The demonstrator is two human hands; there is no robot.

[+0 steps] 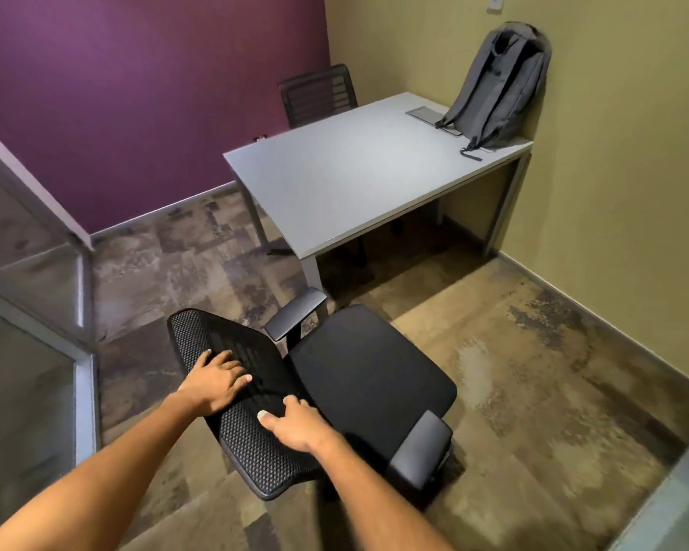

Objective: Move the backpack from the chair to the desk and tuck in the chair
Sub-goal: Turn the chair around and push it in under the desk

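Left hand (215,379) flat, fingers spread, pressing on mesh backrest of chair (359,375). Right hand (295,425) just beside it, curled over backrest top edge, gripping. Backpack (502,87) upright on desk (335,180), far ahead-right of both hands, leaning against wall. Chair apart from desk, not tucked.

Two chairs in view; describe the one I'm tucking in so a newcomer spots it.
Start at the grey desk by the yellow wall. The chair stands on the floor at its near side, away from the purple wall. Unlike the other chair, it has armrests and both hands on its mesh back.
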